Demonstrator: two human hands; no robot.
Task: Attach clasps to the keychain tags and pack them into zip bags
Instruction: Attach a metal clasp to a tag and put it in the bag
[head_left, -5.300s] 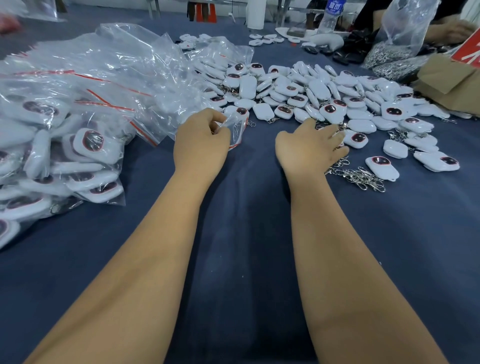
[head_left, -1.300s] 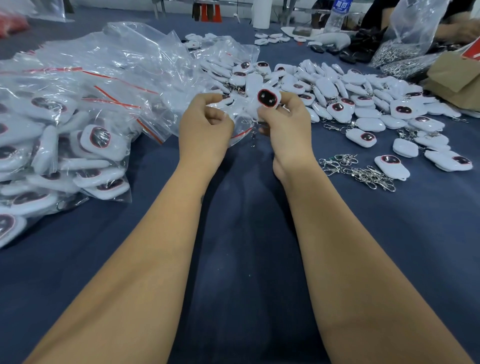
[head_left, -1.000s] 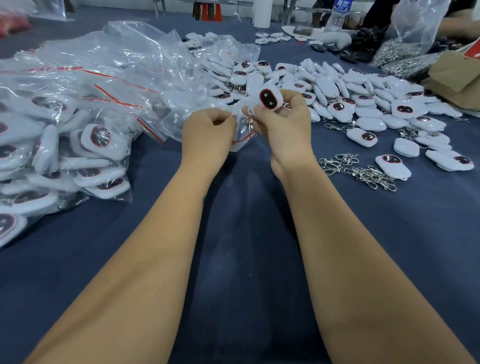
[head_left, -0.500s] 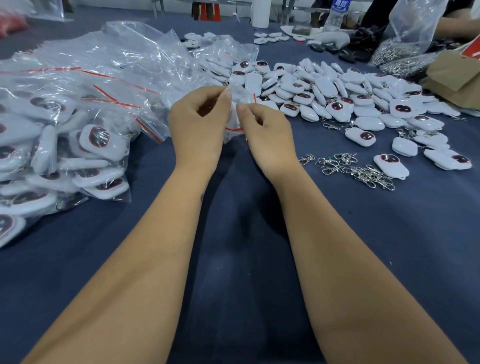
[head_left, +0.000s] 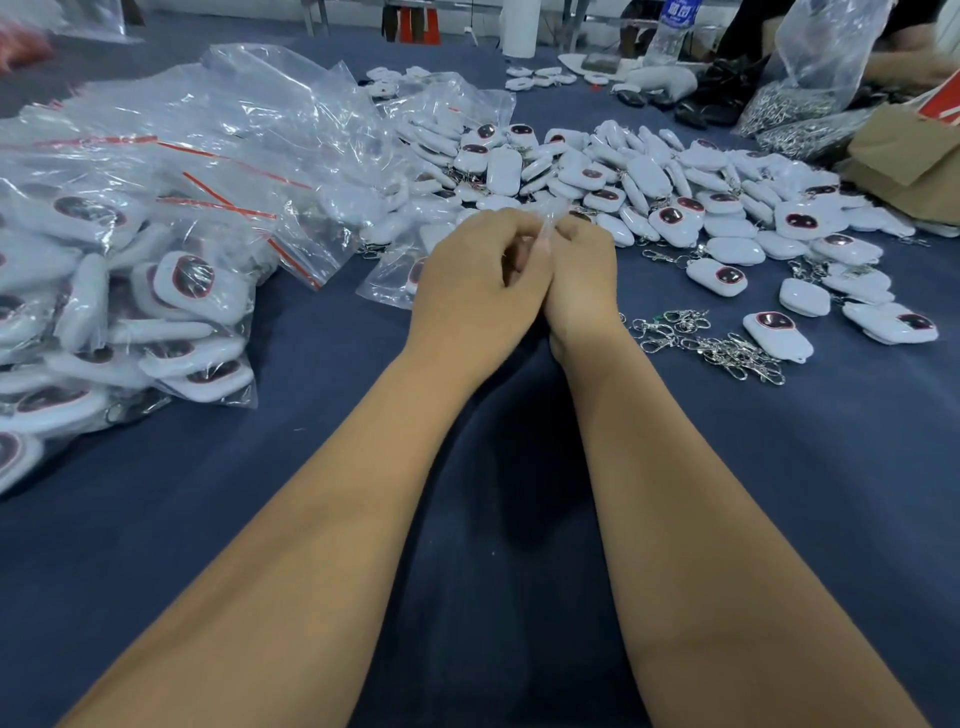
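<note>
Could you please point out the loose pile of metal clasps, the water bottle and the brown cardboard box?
metal clasps (head_left: 712, 345): head view, middle of the loose pile.
water bottle (head_left: 673, 27): head view, on its body below the label.
cardboard box (head_left: 908, 156): head view, its top flap.

Brightness: even, fairly bright indoor light over the blue cloth; no harsh patches
Source: seems overhead; cannot tell the lamp itself
Shadows: a soft dark pool on the cloth between the forearms; faint ones under the loose tags
Glare: white glints on the crinkled zip bags at the left
Blur: left hand and right hand slightly smeared; far edge soft
Distortion: wide-angle bowing; near forearms stretched large
</note>
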